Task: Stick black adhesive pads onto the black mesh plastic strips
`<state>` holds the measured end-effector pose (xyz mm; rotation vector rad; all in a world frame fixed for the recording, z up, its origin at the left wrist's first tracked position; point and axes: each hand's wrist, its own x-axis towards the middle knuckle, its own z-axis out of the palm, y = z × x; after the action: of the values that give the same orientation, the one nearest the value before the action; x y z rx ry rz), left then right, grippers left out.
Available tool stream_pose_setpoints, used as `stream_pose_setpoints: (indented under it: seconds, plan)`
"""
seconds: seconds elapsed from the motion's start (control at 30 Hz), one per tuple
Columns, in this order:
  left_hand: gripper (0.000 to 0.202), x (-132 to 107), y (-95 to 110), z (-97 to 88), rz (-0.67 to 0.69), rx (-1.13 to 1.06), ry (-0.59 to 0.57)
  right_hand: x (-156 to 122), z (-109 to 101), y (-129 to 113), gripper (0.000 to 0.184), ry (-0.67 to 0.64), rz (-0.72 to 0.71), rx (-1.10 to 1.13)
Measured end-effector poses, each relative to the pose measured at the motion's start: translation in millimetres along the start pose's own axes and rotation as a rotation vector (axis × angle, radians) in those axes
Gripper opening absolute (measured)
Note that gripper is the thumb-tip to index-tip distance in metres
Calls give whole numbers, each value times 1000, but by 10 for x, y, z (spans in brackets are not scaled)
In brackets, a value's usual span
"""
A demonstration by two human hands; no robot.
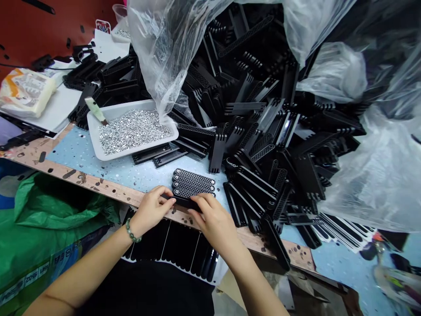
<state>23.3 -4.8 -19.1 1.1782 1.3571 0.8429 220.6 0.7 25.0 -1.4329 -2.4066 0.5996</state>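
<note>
Well, mesh plates (193,183) on blue workbench (77,156)

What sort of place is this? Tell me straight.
Probably a small assembly workshop: a heap of black slotted parts spills from plastic bags, a white tray holds small silver fasteners, and the workbench looks worn from use.

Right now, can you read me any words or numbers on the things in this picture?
Green plastic bag: a white band of print, too blurred to read.
White-and-orange packet: print too blurred to read.
Small card: a red and blue mark, too small to read.
No other words or numbers show.
</note>
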Motion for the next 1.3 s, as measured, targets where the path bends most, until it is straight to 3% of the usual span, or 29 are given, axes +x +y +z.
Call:
stream_pose_setpoints:
  seconds: [0.2,0.37,0.83,1.3]
  plan:
    - [19,-60,5,44,36,-30,-48,-93,72,126,17,67,84,245]
    - [19,-57,-6,67,17,52,-69,-55,58,146,17,41,121,338]
    - [19,-61,-18,50,5,-2,-103,58,-11,222,15,-28,147,329]
    - [20,-45,-7,26,-13,-1,-134,36,9,191,14,13,155,294]
